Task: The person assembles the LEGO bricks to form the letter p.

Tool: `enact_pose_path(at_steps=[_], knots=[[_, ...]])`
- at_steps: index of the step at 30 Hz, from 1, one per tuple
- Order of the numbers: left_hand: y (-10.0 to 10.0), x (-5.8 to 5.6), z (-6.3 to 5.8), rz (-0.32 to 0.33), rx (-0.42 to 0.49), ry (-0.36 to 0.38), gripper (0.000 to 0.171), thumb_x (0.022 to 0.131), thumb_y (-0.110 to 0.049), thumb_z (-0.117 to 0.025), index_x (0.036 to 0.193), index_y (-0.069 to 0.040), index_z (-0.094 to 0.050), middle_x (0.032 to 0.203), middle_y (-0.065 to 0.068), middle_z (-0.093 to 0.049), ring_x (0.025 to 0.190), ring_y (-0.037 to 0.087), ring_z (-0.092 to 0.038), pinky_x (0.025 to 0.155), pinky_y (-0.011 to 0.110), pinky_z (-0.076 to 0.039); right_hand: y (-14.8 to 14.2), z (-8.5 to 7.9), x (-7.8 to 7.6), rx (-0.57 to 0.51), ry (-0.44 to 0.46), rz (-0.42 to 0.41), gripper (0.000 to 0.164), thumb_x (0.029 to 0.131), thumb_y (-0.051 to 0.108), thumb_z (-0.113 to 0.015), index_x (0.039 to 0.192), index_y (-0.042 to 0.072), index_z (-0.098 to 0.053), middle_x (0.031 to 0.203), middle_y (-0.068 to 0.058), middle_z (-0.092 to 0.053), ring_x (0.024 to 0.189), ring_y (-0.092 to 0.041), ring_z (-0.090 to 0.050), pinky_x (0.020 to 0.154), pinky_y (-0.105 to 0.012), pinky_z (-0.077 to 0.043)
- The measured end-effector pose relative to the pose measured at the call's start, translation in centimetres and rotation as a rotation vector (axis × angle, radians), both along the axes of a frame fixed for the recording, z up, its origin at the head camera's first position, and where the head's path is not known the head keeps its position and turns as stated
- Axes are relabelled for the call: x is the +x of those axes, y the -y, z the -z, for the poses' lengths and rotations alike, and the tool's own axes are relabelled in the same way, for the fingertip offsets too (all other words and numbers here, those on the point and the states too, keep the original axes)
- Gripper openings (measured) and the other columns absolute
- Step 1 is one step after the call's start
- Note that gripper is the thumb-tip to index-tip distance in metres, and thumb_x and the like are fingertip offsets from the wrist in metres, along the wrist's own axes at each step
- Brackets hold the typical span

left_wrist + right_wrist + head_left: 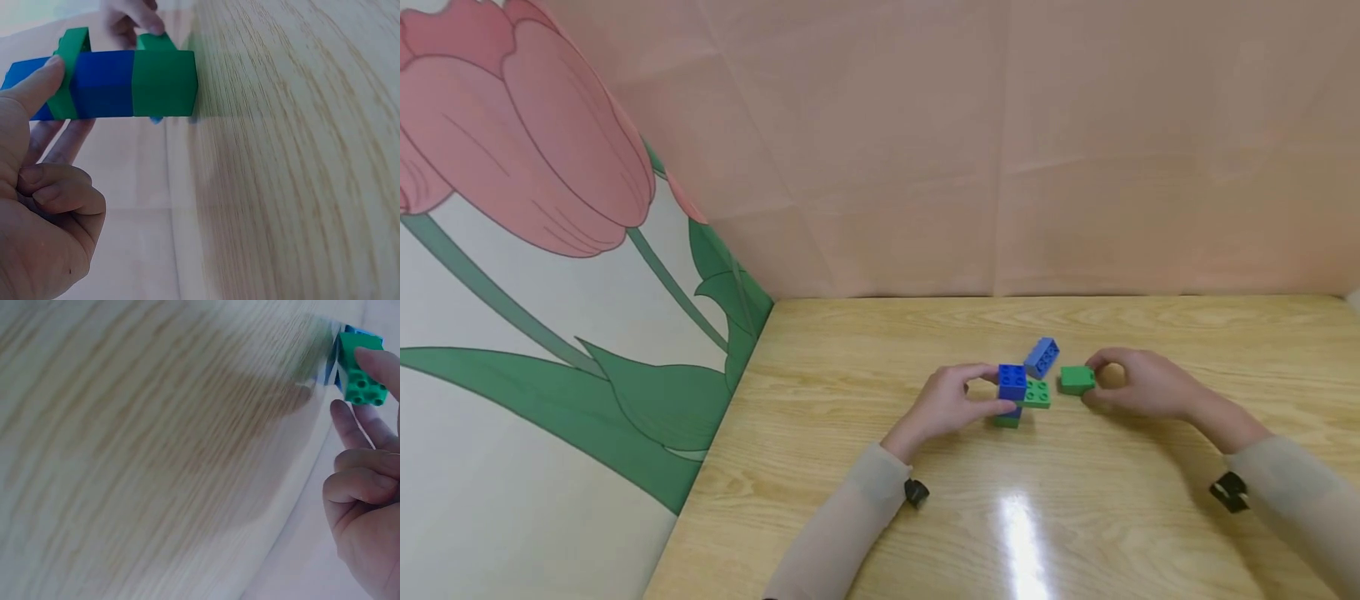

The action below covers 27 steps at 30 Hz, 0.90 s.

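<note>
Between the thumb and fingers of my left hand (951, 404) is an upright stack of building bricks (1012, 382). Blue tops it, a flat green brick (1037, 394) juts out to the right below that, then come blue and green (165, 83). In the left wrist view the stack's bottom green brick is close to or on the table. My right hand (1150, 385) pinches a separate green brick (1077, 380), whose studs show in the right wrist view (365, 387). The two hands are a short gap apart.
A loose blue brick (1042, 357) lies tipped on the wooden table (850, 358), just behind the stack. A pink cloth backdrop (880, 167) rises at the table's far edge. To the left stands a panel with a tulip print (572, 150).
</note>
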<state>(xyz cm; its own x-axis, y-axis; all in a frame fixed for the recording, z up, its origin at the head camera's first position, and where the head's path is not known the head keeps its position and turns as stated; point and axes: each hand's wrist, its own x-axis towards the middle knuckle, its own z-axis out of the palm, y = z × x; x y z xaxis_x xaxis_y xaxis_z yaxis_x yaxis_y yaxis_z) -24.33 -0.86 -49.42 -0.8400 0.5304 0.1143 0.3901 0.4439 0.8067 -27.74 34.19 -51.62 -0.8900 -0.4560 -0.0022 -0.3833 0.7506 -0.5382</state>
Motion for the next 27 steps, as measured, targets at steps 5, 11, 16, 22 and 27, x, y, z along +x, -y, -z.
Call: enact_pose_path(at_steps=[5,11,16,22,27], knots=[[0.0,0.1,-0.1,-0.003,-0.006,0.007,0.046,0.093,-0.047,-0.078,0.132,-0.024,-0.071,0.118,-0.018,-0.069,0.099,0.024,-0.065,0.066,0.023,-0.047,-0.2,-0.5,0.4,-0.048,0.014,0.028,0.046,0.093,0.037,-0.081,0.125,0.008,-0.067,0.125,-0.020,-0.067,0.055,-0.007,-0.043,0.053,-0.030,-0.043],[-0.1,0.0,0.0,-0.004,-0.007,0.008,0.046,0.093,-0.047,-0.077,0.132,-0.024,-0.071,0.119,-0.018,-0.069,0.105,0.022,-0.066,0.071,0.023,-0.049,-0.3,-1.6,0.9,-0.128,-0.009,0.060,0.041,0.094,0.034,-0.080,0.126,0.013,-0.065,0.128,-0.024,-0.065,0.048,-0.004,-0.034,0.049,-0.027,-0.041],[-0.2,-0.1,0.1,-0.006,-0.004,0.008,0.044,0.093,-0.047,-0.077,0.131,-0.025,-0.071,0.118,-0.019,-0.068,0.110,0.020,-0.066,0.075,0.023,-0.050,-0.1,-2.3,1.1,-0.169,-0.076,0.068,0.041,0.093,0.032,-0.081,0.126,0.013,-0.066,0.124,-0.022,-0.067,0.046,-0.004,-0.032,0.048,-0.027,-0.041],[-0.3,-0.3,0.1,-0.005,0.006,0.008,0.042,0.093,-0.047,-0.077,0.130,-0.026,-0.071,0.117,-0.020,-0.068,0.107,0.024,-0.066,0.071,0.023,-0.048,0.1,-3.4,1.4,-0.194,-0.116,0.075,0.040,0.093,0.030,-0.081,0.128,0.017,-0.065,0.104,-0.013,-0.071,0.045,-0.003,-0.029,0.039,-0.025,-0.032],[-0.4,-0.5,0.2,-0.011,0.008,0.012,0.042,0.093,-0.046,-0.078,0.130,-0.027,-0.072,0.117,-0.020,-0.068,0.109,0.023,-0.066,0.074,0.023,-0.049,0.4,-4.4,1.8,-0.210,-0.136,0.060,0.039,0.094,0.028,-0.080,0.129,0.018,-0.065,0.060,0.011,-0.047,0.044,-0.002,-0.027,0.041,-0.026,-0.031]])
